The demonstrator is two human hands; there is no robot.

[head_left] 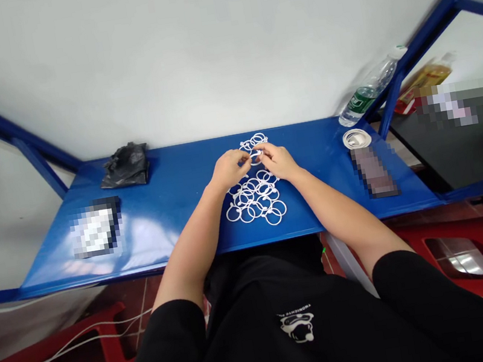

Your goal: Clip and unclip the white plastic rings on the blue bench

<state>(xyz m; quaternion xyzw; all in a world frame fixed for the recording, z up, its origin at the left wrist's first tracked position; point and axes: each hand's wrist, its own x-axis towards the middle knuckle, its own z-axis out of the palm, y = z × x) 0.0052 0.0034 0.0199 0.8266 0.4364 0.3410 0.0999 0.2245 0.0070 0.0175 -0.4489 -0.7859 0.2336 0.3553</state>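
Near middle of the table (168, 183): overlapping loose white rings (255, 196). Beyond them, my left hand (229, 169) and right hand (279, 161) pinch one held ring (255, 154) between fingertips. A light, level grip should suit its thin band. Farther rings (257, 138) lie just past my fingers; either cluster could snag. Right, well apart: blurred dark object (374, 172), white coil (356, 139), bottle (367, 92). Far left: black bag (125, 166), out of my way.

Smooth plastic rings (266, 198); glossy blue surface (178, 185); far left, crinkled plastic bag (126, 167); far right, clear, shiny plastic bottle (361, 99).
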